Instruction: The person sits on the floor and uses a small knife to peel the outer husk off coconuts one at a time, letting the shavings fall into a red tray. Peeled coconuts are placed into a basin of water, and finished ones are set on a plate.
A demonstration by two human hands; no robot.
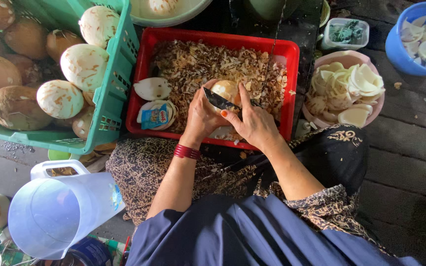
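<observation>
We look down on our two hands at work over a red plastic tray (292,51) heaped with dry, flaky brown shavings (208,64). Our left hand (200,118), red bangles (187,151) at the wrist, is cupped around a pale, rounded peeled coconut (227,89) held just above the shavings at the tray's middle. Our right hand (255,123) is wrapped tight on a dark-bladed knife (218,101), its blade lying across the coconut's near side.

In the tray's left corner, a small blue-and-yellow sachet (154,117) with a glossy printed face rests on a white curved coconut piece (152,88) and its neighbours.

To the left, a green slotted plastic crate (117,88) holds smooth cream-coloured coconuts mottled with brown (84,64), beside rougher brown-husked ones (11,106). To the right, a pink bowl (311,116) is piled with white, curled coconut slices (348,83), and a blue bowl (410,56) farther off holds more pieces. A small clear tub (346,33) with something dark green inside sits between the two.

Near our left knee lies a translucent plastic jug (57,212) with a white handle. A brown patterned cloth (144,167) covers our lap, above grey plank flooring (410,162).
</observation>
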